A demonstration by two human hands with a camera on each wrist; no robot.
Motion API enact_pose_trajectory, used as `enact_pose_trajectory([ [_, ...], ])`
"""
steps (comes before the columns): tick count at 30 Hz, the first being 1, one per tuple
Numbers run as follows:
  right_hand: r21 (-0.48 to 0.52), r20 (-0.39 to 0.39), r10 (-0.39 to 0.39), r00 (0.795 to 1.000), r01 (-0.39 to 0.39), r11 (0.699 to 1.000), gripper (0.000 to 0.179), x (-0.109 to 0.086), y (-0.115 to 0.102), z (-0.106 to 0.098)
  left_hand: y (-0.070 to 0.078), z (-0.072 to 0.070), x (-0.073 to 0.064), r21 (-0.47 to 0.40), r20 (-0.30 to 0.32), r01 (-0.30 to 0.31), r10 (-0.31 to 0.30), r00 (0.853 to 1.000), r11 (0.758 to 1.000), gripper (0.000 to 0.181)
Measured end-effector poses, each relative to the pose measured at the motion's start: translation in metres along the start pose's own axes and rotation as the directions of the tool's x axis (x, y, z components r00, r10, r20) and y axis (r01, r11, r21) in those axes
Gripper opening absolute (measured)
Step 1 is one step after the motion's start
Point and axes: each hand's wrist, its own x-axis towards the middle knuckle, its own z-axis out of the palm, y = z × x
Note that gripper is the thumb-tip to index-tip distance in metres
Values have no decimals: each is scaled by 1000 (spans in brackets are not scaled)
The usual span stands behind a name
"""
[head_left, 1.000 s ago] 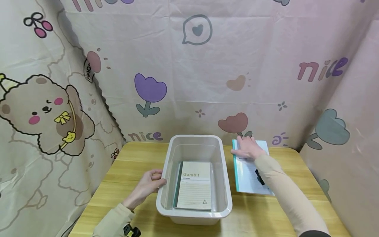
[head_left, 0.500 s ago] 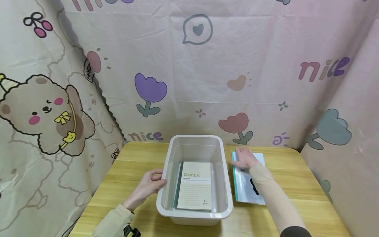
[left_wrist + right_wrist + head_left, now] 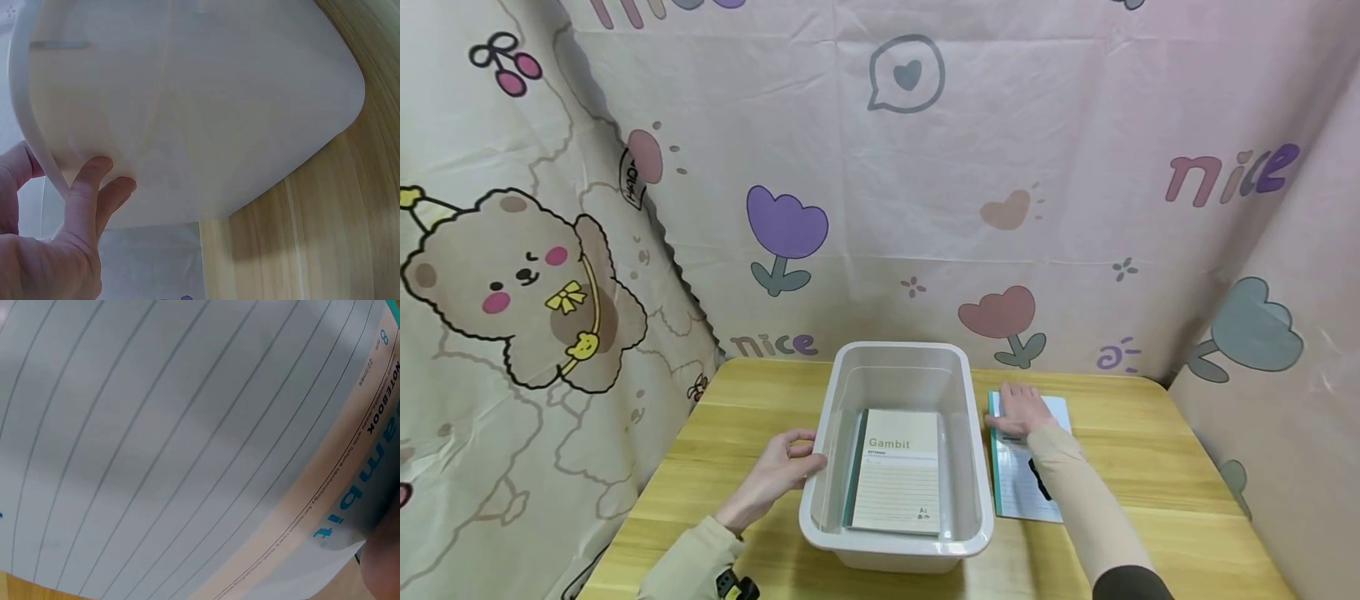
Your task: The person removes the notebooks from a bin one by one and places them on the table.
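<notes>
My left hand (image 3: 777, 469) grips the left rim of a white plastic bin (image 3: 972, 483). Its thumb hooks over the rim while the fingers press the outer wall, as the left wrist view shows at the fingers (image 3: 94, 187). Inside the bin lies a cream notebook (image 3: 898, 483) with a green spine, marked "Gambit". To the right of the bin, a pale blue lined notebook (image 3: 1022, 492) with a teal spine lies on the table. My right hand (image 3: 1024, 410) rests on its upper part with fingers stretched out. In the right wrist view this notebook's cover (image 3: 187, 425) fills most of the picture.
Both things stand on a wood-grain table (image 3: 1150, 467). Behind it hangs a printed cloth (image 3: 910, 183), its lower part close to the table's back edge. More cloth, with a bear print (image 3: 512, 283), borders the left side.
My right hand has drawn the pale blue notebook toward the front and slightly left, closer beside the bin. The left hand keeps its hold on the bin, which stays put.
</notes>
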Motion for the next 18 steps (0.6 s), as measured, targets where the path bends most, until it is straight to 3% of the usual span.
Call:
enact_pose_trajectory([
  [5, -49, 11, -7, 1000, 7, 999, 57, 5, 1, 9, 0, 1, 0, 4, -4, 2, -2, 1000, 1000, 52],
  [18, 11, -7, -2, 1000, 2, 1000, 79, 12, -4, 3, 0, 0, -1, 5, 0, -6, 6, 1000, 1000, 50],
])
